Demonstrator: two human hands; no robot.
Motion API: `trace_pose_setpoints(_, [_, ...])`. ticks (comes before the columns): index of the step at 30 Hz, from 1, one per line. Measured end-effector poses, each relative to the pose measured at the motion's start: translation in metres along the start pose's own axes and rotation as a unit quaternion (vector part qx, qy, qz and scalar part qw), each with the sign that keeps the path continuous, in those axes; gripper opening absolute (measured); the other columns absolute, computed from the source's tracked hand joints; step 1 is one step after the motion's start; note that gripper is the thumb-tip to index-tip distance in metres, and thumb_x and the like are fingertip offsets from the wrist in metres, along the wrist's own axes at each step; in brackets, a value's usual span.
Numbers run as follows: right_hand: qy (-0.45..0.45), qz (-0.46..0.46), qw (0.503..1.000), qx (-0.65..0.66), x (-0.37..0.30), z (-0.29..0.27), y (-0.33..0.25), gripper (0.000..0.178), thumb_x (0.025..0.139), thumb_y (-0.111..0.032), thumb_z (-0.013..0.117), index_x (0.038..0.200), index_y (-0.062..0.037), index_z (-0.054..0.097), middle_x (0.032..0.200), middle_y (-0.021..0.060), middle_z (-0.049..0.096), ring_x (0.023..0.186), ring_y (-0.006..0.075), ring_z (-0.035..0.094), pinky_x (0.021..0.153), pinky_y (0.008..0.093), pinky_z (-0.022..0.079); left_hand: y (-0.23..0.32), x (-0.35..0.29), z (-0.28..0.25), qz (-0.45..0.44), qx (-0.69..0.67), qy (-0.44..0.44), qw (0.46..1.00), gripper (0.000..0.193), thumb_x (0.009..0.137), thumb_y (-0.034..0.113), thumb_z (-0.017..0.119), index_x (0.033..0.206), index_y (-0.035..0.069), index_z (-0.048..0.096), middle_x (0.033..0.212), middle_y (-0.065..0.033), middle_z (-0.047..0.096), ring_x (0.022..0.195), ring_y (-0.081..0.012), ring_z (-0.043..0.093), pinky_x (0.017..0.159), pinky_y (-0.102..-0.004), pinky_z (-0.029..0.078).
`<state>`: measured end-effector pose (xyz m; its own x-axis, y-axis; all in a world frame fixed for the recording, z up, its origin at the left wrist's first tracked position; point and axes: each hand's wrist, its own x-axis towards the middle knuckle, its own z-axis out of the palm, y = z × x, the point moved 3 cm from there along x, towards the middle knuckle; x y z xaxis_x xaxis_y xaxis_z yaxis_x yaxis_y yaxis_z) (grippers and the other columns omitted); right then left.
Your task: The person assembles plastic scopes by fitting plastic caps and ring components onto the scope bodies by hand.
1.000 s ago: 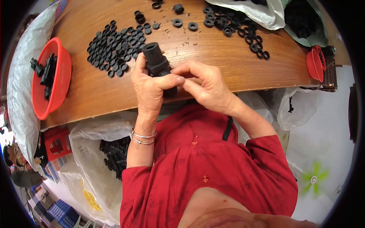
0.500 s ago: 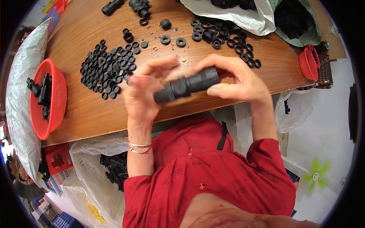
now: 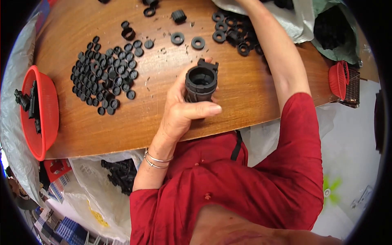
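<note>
My left hand (image 3: 179, 104) is wrapped round a black scope-like plastic tube (image 3: 201, 87). The tube stands upright with its round open end facing up and a small bracket on its far side. My right forearm (image 3: 273, 36) reaches to the far right, and its hand is past the top edge of the picture. Near that forearm lie several black rings (image 3: 221, 26). Two thicker rings (image 3: 198, 43) and a ribbed black knob (image 3: 178, 16) rest beyond the tube. Many small black caps (image 3: 104, 73) are spread over the wooden table (image 3: 159, 122) to the left.
At the left table edge a red basket (image 3: 51, 122) holds black scope-like parts. A white sack (image 3: 304, 24) and a green sack (image 3: 351, 45) sit at the far right, near another red basket (image 3: 335, 79). Below the table, a plastic bag (image 3: 87, 179) contains black parts.
Both hands were on the tube, which lay slanted. Now my left hand alone holds it upright, and my right arm has stretched away to the far right. The view has shifted slightly.
</note>
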<state>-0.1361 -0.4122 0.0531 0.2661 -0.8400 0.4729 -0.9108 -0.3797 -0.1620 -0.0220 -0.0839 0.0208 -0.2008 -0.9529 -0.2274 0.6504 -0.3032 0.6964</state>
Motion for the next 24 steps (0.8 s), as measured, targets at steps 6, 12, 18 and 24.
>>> trace_pose_setpoints(6, [-0.027,-0.052,0.998,0.027,-0.007,-0.024,0.011,0.032,0.087,-0.025,0.059,0.098,0.0032,0.067,0.089,0.0228,0.068,0.082,0.0394,0.065,0.073,0.0469,0.051,0.008,0.000,0.009,0.048,0.008,0.020,0.999,0.076,0.056,-0.003,0.083,0.123,0.003,0.049,0.104,-0.0091,0.063,0.093,-0.0182,0.064,0.083,-0.0301,0.053])
trace_pose_setpoints(12, [-0.211,-0.037,0.789,0.576,-0.147,-0.133,-0.054,0.027,0.080,-0.012,0.067,0.102,0.0037,0.065,0.091,0.0207,0.068,0.084,0.0320,0.066,0.078,0.0366,0.052,0.000,-0.005,-0.001,0.026,0.029,0.010,0.999,0.056,0.059,0.002,0.083,0.108,0.001,0.057,0.093,-0.0069,0.063,0.074,-0.0151,0.063,0.068,-0.0292,0.053])
trace_pose_setpoints(18, [-0.193,-0.205,0.851,0.443,-0.234,-0.178,-0.062,0.011,0.081,-0.002,0.066,0.090,0.0029,0.063,0.118,0.0184,0.065,0.103,0.0280,0.066,0.087,0.0326,0.051,0.001,-0.021,0.021,-0.018,0.135,-0.032,0.990,0.055,0.060,0.010,0.085,0.108,0.001,0.060,0.080,-0.0043,0.059,0.060,-0.0127,0.058,0.054,-0.0252,0.048])
trace_pose_setpoints(24, [-0.172,-0.222,0.821,0.497,-0.259,-0.189,-0.060,0.012,0.077,-0.004,0.071,0.086,0.0022,0.065,0.116,0.0172,0.066,0.099,0.0271,0.067,0.082,0.0319,0.052,0.002,-0.038,0.027,-0.096,0.143,-0.101,0.980,0.054,0.059,0.025,0.085,0.102,0.000,0.064,0.076,-0.0035,0.059,0.059,-0.0126,0.058,0.053,-0.0255,0.048])
